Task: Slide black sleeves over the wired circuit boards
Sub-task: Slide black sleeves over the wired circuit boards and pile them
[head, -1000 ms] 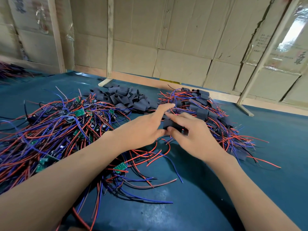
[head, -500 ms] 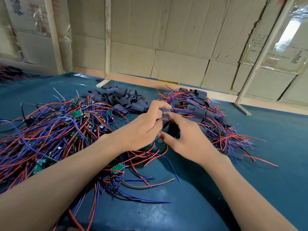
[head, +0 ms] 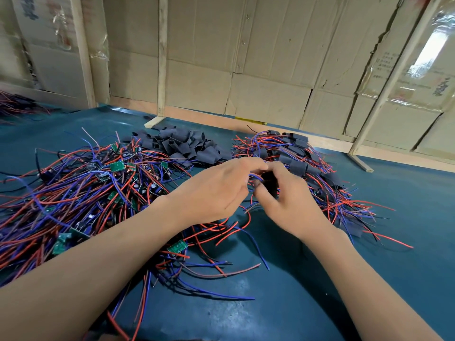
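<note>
The right hand [head: 290, 205] pinched a short black tubular sleeve [head: 269, 184]; the left hand [head: 214, 193] fed red-and-blue wires [head: 254, 177] in, mid-sleeving; next, probably pull the board through.

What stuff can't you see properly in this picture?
- Head view: the black sleeve is mostly hidden by the right hand and left hand.
- Any board inside it: hidden.
- Pile of bare boards: cut off at the left edge.

Two hands [head: 214, 190] [head: 290, 205], three heaps: bare boards [head: 81, 190], empty sleeves [head: 182, 146], sleeved boards [head: 302, 163].
</note>
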The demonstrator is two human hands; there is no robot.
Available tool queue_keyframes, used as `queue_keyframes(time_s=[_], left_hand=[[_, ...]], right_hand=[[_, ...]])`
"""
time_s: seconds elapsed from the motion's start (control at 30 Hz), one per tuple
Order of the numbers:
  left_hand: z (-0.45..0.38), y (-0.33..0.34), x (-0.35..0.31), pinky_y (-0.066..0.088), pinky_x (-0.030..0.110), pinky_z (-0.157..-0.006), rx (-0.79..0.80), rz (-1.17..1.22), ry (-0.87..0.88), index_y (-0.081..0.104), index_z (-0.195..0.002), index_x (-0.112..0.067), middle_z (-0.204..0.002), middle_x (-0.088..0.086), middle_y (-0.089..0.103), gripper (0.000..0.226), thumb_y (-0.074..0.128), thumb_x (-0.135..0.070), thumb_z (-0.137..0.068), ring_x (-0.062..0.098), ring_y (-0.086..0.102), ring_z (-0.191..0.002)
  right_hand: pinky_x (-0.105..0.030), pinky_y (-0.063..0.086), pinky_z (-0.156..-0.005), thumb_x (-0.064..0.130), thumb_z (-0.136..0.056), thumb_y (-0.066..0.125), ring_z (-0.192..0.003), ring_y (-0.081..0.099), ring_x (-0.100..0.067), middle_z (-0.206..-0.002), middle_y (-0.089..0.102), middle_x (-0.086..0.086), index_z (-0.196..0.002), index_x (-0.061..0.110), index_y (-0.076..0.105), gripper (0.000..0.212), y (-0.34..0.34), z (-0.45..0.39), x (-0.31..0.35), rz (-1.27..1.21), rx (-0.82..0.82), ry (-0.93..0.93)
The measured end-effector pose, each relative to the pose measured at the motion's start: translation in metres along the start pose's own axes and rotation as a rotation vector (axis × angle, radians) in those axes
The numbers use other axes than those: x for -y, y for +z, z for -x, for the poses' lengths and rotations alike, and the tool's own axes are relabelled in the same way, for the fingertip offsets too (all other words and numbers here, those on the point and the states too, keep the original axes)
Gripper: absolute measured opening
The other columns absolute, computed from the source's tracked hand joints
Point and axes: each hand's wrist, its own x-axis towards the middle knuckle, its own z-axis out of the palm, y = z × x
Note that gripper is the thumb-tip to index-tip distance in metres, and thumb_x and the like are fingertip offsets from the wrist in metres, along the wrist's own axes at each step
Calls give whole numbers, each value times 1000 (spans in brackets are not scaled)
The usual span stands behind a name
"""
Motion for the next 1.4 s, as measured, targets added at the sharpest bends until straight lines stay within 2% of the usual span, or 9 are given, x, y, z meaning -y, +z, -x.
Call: queue_keyframes(time_s=[0.1,0.27,0.43,0.6,0.77,0.9,1.07,1.3,1.4], left_hand=[[1,-3,2,35,24,-76,-59,71,18,51,-125,2,-103,14,64,32,47,4,-93,12,45,-79],[2,-3,5,33,3,-71,-100,202,-65,43,-130,-7,-78,-21,42,36,47,4,-96,-14,47,-74],[-1,-3,13,44,45,-86,-127,65,-59,58,-122,-10,-105,1,64,24,44,-9,-102,23,57,-94],[1,-5,20,37,45,-92,-90,-181,-53,50,-141,-24,-135,-5,52,55,57,-25,-87,26,45,-121],[-1,-5,13,28,47,-109,-36,-306,217,51,-145,-25,-148,-8,49,57,53,-37,-90,23,39,-142],[-2,-1,18,32,43,-115,37,-301,307,49,-145,-12,-137,4,58,59,60,-21,-89,24,49,-133],[-2,4,17,42,39,-88,67,-379,324,49,-134,-8,-109,7,54,52,60,-15,-84,28,50,-98],[5,9,17,37,30,-78,149,-310,177,49,-134,-4,-102,9,51,57,61,-20,-81,19,44,-90],[6,8,19,40,28,-80,187,-328,126,47,-142,-6,-111,8,54,54,60,-27,-93,23,56,-96]], right_hand=[[-21,49,-67,20,-89,60,-71,63,-13,-81,69,5,-108,27,58,20,0,0,2,-96,25,5],[-30,53,-65,16,-97,61,-68,69,-20,-77,72,-6,-107,27,59,15,6,-2,6,-164,136,132],[-38,55,-51,13,-104,52,-55,56,-24,-72,52,-6,-126,7,55,24,2,-7,18,-809,251,418],[-25,32,-43,22,-96,55,-54,38,-17,-74,47,-5,-128,15,50,33,-6,-7,24,-1189,353,524],[-25,32,-49,14,-91,46,-66,47,-18,-87,57,-11,-102,8,52,14,-10,-7,20,-1213,416,513],[-26,29,-49,9,-83,40,-73,43,-23,-91,42,-12,-116,11,46,33,-14,-8,16,-1337,449,575],[-26,28,-49,1,-69,36,-79,48,-29,-90,44,-16,-93,5,49,27,-15,-8,15,-1436,496,584],[-36,61,-75,-24,-60,42,-96,64,-37,-114,57,-26,-132,2,52,77,-20,-9,8,-1257,502,630],[-44,62,-76,-27,-78,44,-93,70,-43,-105,61,-23,-138,1,49,66,-26,-7,2,-1064,513,680]])
